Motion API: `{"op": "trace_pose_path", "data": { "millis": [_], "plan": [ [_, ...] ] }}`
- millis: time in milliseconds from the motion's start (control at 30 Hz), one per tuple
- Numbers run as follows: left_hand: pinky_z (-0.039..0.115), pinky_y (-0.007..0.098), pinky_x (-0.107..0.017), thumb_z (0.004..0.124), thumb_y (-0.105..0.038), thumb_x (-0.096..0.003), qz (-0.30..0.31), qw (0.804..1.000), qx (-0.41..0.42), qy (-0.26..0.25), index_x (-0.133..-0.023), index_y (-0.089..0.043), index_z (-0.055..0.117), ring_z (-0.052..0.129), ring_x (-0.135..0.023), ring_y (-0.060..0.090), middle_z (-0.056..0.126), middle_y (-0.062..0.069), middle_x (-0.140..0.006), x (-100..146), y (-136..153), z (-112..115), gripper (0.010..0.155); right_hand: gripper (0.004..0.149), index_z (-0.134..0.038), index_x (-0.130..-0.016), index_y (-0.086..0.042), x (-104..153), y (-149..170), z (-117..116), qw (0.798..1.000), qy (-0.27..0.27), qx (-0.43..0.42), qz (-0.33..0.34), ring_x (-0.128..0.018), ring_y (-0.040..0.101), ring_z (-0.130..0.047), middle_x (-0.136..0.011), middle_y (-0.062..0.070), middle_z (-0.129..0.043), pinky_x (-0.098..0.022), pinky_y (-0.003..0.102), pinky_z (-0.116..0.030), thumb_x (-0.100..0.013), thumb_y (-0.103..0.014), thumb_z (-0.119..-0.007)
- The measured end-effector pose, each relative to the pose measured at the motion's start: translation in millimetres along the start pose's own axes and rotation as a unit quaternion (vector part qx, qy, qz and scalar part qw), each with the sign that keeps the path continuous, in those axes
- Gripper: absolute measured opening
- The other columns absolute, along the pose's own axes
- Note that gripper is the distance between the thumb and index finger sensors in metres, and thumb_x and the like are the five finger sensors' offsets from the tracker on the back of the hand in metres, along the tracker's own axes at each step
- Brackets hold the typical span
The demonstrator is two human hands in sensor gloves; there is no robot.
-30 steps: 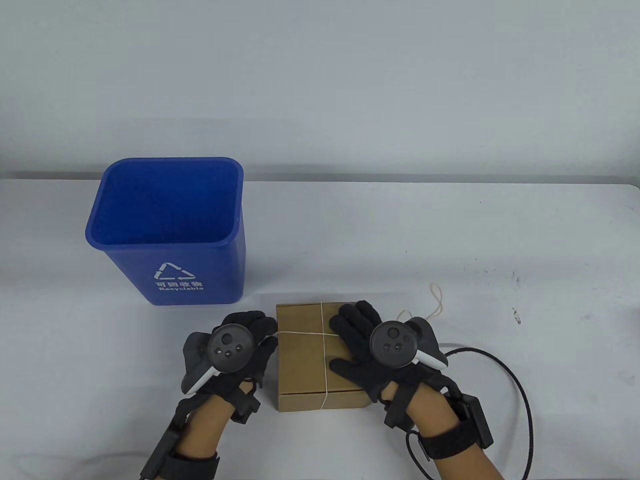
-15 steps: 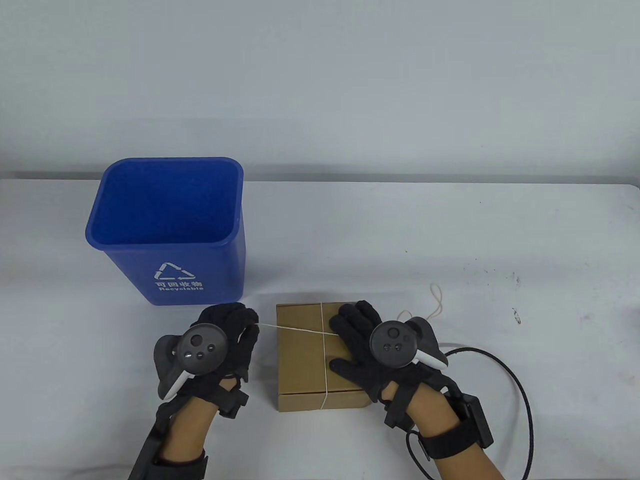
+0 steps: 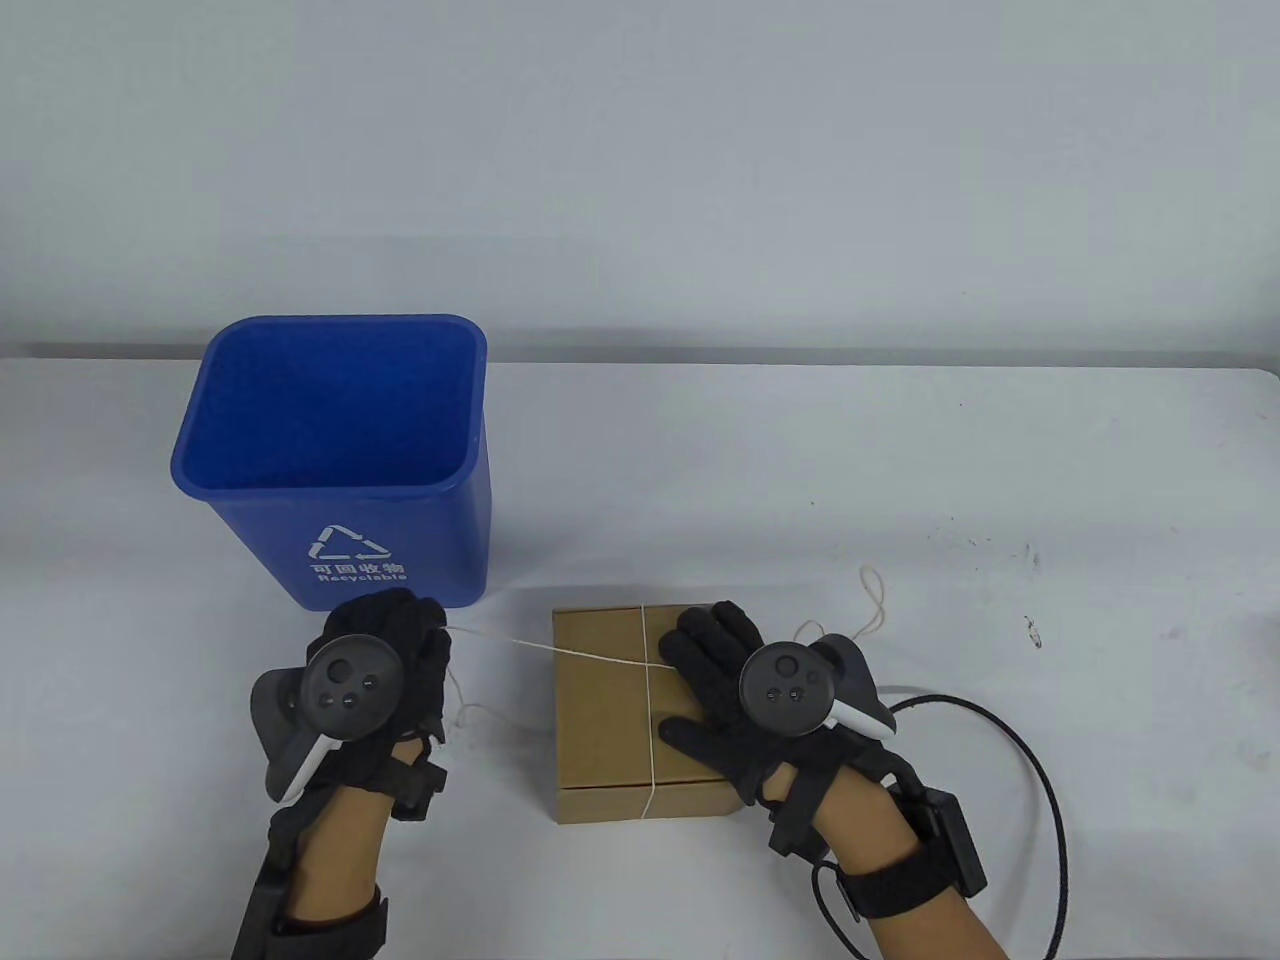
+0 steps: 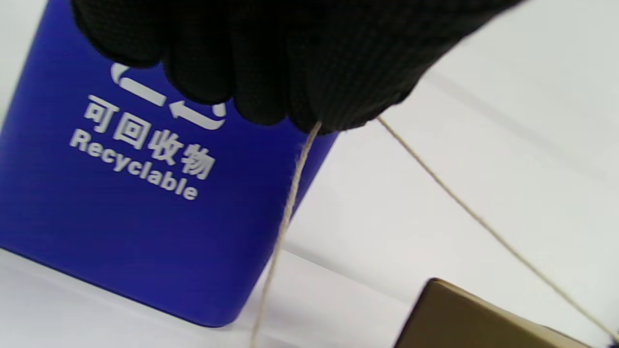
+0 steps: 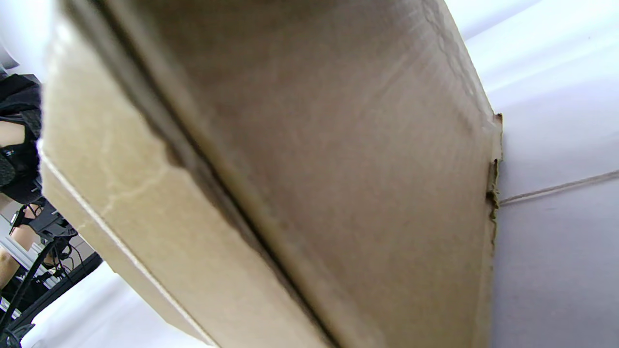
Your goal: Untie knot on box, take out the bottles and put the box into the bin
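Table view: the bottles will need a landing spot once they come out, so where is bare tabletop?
Free: the table right of the bin and behind the box. Crowded: between the left hand and box, crossed by string; cable beside the right hand.

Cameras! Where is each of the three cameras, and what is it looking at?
Table view: above the white table, looking down at the blue plastic recycling bin and brown cardboard box; both gloved hands show, left hand, right hand.
Left wrist view: under the left hand, facing the bin; fingertips pinch the thin beige string.
Right wrist view: at the right wrist, pressed close to the box's side.
All three views show the box.
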State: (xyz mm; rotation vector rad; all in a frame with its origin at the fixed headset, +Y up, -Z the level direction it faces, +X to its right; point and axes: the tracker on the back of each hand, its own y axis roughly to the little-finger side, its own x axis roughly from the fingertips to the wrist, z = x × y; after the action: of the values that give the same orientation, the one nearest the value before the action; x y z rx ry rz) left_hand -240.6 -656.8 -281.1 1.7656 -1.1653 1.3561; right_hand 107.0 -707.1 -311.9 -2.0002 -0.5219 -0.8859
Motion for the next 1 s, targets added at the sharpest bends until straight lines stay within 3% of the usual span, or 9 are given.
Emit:
{"op": "trace_pose_path", "data": {
  "millis": [233, 333, 467, 600, 767, 1000],
  "plan": [
    [0.062, 0.064, -0.065, 0.085, -0.029, -0.0497, -0.112, 0.994, -0.015, 0.011, -0.089, -0.013, 0.086, 0.071, -0.091, 0.049, 0.077, 0.013, -0.098, -4.4, 25.3, 1.0, 0.042, 0.08, -0.029, -0.111, -0.011, -0.1, -0.1, 0.0, 1.0, 0.0, 0.0, 0.0, -0.1, 0.05, -0.004, -0.114, 0.011, -0.01, -0.064, 0.075, -0.031, -0.052, -0.056, -0.061],
    [0.061, 0.064, -0.066, 0.083, -0.026, -0.0502, -0.137, 0.99, -0.012, 0.036, -0.096, -0.011, 0.083, 0.069, -0.093, 0.051, 0.074, 0.016, -0.101, -4.0, 28.4, 3.0, 0.048, 0.08, -0.029, -0.111, -0.011, -0.1, -0.1, 0.0, 1.0, 0.0, 0.0, 0.0, -0.099, 0.05, -0.004, -0.114, 0.011, -0.01, -0.064, 0.075, -0.031, -0.052, -0.056, -0.061],
    [0.061, 0.065, -0.066, 0.082, -0.021, -0.0501, -0.114, 0.993, -0.02, 0.026, -0.099, -0.01, 0.081, 0.068, -0.094, 0.051, 0.072, 0.016, -0.103, -2.5, 18.7, 1.3, 0.05, 0.08, -0.029, -0.111, -0.011, -0.1, -0.1, 0.0, 1.0, 0.0, 0.0, 0.0, -0.099, 0.05, -0.004, -0.114, 0.011, -0.01, -0.064, 0.075, -0.031, -0.052, -0.056, -0.061],
    [0.06, 0.065, -0.067, 0.083, -0.025, -0.0503, -0.03, 0.997, 0.053, 0.043, -0.1, -0.012, 0.08, 0.067, -0.095, 0.05, 0.071, 0.015, -0.104, -2.0, 3.4, 6.3, 0.051, 0.08, -0.029, -0.111, -0.011, -0.2, -0.1, -0.1, 1.0, -0.001, 0.001, 0.0, -0.099, 0.05, -0.004, -0.114, 0.011, -0.01, -0.064, 0.075, -0.031, -0.052, -0.056, -0.061],
    [0.06, 0.065, -0.068, 0.086, -0.029, -0.0493, 0.071, 0.99, 0.087, 0.09, -0.101, -0.013, 0.078, 0.066, -0.097, 0.049, 0.07, 0.014, -0.106, -1.2, -26.7, 34.1, 0.055, 0.08, -0.029, -0.111, -0.011, -0.2, 0.1, -0.2, 1.0, -0.001, 0.0, 0.0, -0.099, 0.05, -0.004, -0.114, 0.011, -0.01, -0.064, 0.075, -0.031, -0.052, -0.056, -0.061],
    [0.061, 0.064, -0.068, 0.089, -0.03, -0.0481, 0.095, 0.989, 0.062, 0.098, -0.101, -0.014, 0.078, 0.066, -0.097, 0.048, 0.069, 0.014, -0.106, 0.4, -43.6, 66.5, 0.057, 0.08, -0.029, -0.111, -0.011, -0.3, 0.1, -0.4, 1.0, -0.001, 0.0, 0.001, -0.099, 0.05, -0.004, -0.114, 0.011, -0.01, -0.064, 0.075, -0.031, -0.052, -0.056, -0.061]
  ]
}}
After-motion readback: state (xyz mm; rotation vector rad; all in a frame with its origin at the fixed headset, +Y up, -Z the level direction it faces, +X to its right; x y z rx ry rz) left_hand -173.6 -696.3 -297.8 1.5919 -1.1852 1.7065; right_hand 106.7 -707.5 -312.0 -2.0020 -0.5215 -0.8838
